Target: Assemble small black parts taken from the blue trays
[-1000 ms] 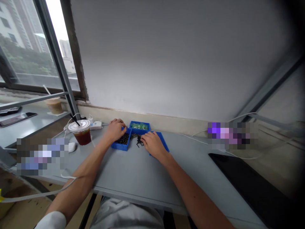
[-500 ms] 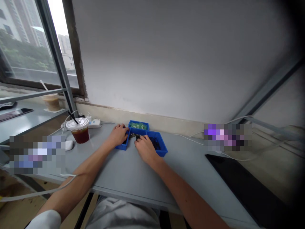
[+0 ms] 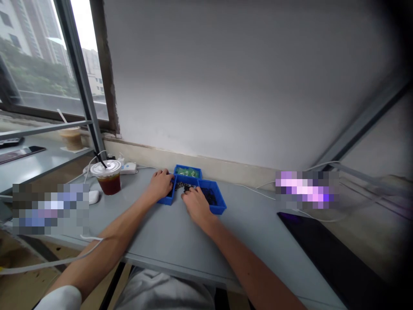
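My left hand (image 3: 161,184) reaches over the left blue parts bin (image 3: 165,200). Its fingers are bent down into the bin, and the fingertips and anything in them are hidden. My right hand (image 3: 196,204) lies between the middle and right bins, its fingers closed at a small black part (image 3: 188,188). Tiny dark and light pieces (image 3: 180,185) show in the middle bin beside those fingers. The right blue bin (image 3: 220,210) holds black parts (image 3: 209,196). Behind them, another blue bin (image 3: 187,165) contains green pieces (image 3: 187,173), too small to name.
A lidded cup of dark red drink (image 3: 109,183) with a black straw stands left of my left hand. Near it are a white power strip (image 3: 129,168) and a white case (image 3: 94,197). A black flat panel (image 3: 325,249) lies at right. A white cable (image 3: 58,261) crosses my left forearm.
The view has shifted slightly. My right hand has moved a little down, with its fingers still at the small black part. My left hand stays at the left bin.
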A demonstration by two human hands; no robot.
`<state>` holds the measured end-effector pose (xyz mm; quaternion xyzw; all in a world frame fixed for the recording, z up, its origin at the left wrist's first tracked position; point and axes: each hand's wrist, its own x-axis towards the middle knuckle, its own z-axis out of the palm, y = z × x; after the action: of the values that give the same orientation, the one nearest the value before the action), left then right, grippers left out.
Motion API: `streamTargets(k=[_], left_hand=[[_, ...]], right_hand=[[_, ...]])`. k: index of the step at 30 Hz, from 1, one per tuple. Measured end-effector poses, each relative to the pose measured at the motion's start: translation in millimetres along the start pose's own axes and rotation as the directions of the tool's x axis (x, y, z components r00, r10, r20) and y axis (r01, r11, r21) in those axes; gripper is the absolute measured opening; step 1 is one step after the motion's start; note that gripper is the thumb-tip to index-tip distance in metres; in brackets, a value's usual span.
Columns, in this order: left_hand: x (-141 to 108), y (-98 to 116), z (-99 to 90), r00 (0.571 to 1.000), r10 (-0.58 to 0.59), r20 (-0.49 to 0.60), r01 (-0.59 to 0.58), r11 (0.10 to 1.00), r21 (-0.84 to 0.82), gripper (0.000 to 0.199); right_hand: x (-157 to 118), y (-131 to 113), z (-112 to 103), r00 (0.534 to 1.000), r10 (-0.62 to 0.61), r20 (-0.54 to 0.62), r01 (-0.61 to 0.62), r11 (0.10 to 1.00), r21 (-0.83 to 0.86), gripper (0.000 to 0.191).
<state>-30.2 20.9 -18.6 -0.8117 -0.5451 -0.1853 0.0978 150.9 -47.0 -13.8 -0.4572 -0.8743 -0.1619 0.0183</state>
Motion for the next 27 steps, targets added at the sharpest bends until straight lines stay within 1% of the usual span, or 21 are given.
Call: streamTargets(k=[3,5,8,11,13,16,21,25,27], left_hand=[[2.3,2.4,-2.2,0.999,0.003,-0.054,-0.004,1.0,-0.011,0.029],[3.9,6.4,-6.0,0.995,0.024,-0.1,-0.028,0.999,-0.044,0.029],[4.8,14.4,-13.6,0.98,0.13,-0.153,-0.15,0.981,-0.127,0.027],[3.8,21.3,-19.8,0.952,0.249,-0.179,-0.28,0.943,-0.18,0.024],[2.9,23.9,-21.5,0.938,0.297,-0.178,-0.329,0.924,-0.195,0.025],[2.3,25.1,-21.2,0.925,0.349,-0.149,-0.374,0.904,-0.206,0.025],[2.3,27.5,-21.5,0.898,0.431,-0.085,-0.439,0.869,-0.229,0.021],[1.9,30.4,-24.3,0.879,0.474,-0.056,-0.471,0.842,-0.262,0.015],[1.9,30.2,-25.0,0.873,0.484,-0.062,-0.48,0.831,-0.28,0.014]], right_hand=[[1.5,-0.3,0.6,0.999,0.028,0.015,-0.029,1.0,0.012,0.021],[2.1,-0.2,1.0,0.999,0.04,0.025,-0.041,0.999,0.019,0.022],[2.7,0.1,3.1,0.999,0.041,0.011,-0.041,0.999,0.019,0.023],[3.4,0.7,6.1,0.998,0.055,-0.022,-0.054,0.998,0.026,0.018],[4.1,1.9,7.2,0.996,0.068,-0.058,-0.065,0.997,0.051,0.016],[5.0,6.6,6.3,0.986,0.109,-0.123,-0.097,0.99,0.102,0.013],[4.3,23.6,3.8,0.961,0.159,-0.225,-0.127,0.981,0.149,0.01],[3.0,37.6,5.6,0.931,0.154,-0.33,-0.093,0.977,0.193,0.013],[2.7,40.9,6.2,0.917,0.141,-0.373,-0.063,0.975,0.214,0.014]])
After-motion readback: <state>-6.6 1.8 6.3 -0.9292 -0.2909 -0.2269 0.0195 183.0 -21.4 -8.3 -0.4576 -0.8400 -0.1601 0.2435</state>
